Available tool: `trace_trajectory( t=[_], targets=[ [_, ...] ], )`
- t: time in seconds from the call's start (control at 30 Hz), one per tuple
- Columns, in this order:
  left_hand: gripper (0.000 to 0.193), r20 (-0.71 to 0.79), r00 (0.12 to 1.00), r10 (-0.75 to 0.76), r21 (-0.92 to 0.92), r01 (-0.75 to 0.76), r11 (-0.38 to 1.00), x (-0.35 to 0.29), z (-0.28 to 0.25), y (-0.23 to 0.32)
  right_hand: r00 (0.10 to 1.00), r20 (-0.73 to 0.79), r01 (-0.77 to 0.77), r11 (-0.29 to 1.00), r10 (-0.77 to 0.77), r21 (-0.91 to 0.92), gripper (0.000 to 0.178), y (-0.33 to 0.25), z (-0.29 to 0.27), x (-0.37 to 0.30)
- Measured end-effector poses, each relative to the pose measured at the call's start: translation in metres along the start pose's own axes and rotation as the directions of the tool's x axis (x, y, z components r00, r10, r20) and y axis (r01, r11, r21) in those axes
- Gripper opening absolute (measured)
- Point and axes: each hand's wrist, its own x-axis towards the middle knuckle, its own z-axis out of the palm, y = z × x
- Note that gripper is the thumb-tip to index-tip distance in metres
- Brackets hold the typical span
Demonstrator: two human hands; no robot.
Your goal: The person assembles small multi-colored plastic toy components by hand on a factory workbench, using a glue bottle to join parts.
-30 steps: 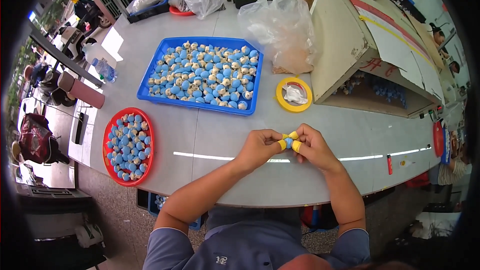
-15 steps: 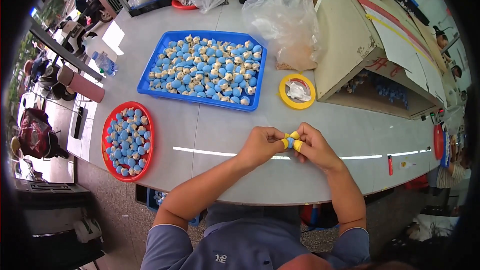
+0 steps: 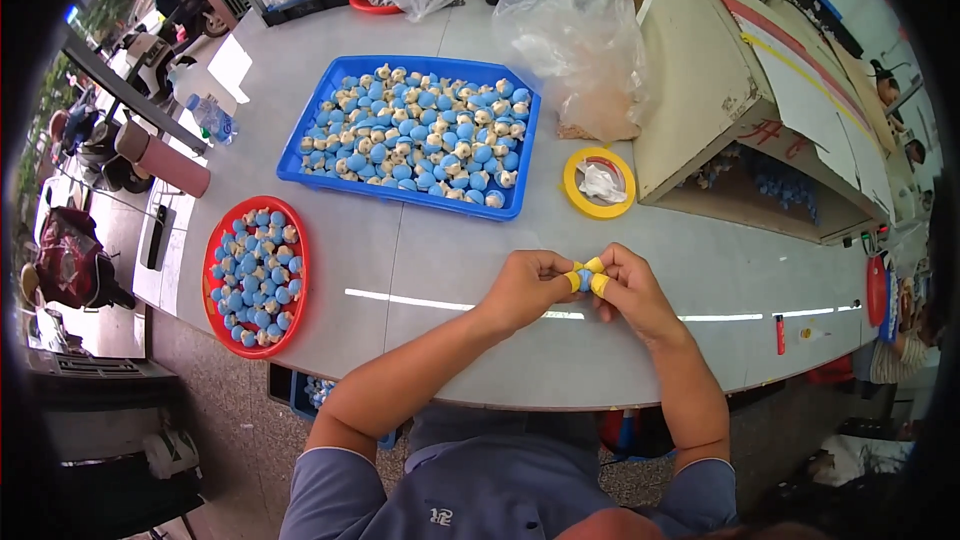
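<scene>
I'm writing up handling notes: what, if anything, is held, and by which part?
A small blue piece, by its left and right sides, in the grip of the left hand and right hand.

The person wears a blue-grey cloth shirt (image 3: 485,490) at 6 o'clock, with a small white squiggle (image 3: 440,517) on it. The short left sleeve (image 3: 335,492), at 7 o'clock, and short right sleeve (image 3: 700,496), at 5 o'clock, have thin pale edges. Near 4 o'clock, the left hand (image 3: 525,290) and right hand (image 3: 637,292) have yellow wraps (image 3: 599,284) on thumb and finger tips.
</scene>
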Motion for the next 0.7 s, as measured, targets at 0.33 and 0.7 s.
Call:
trace_trajectory(
  t=[0.33, 0.7],
  targets=[
    [0.029, 0.036, 0.999, -0.009, -0.05, 0.011, 0.999, -0.0003, -0.0022, 0.0038, 1.0, -0.005, 0.026, 0.998, -0.026, 0.055, 0.007, 0.0035, -0.001, 0.0003],
    [0.023, -0.017, 0.999, 0.03, 0.024, -0.029, 0.999, 0.0002, 0.0004, -0.0007, 1.0, 0.001, 0.024, 1.0, -0.024, -0.011, 0.007, 0.0045, 0.0019, -0.0012]
  ],
)
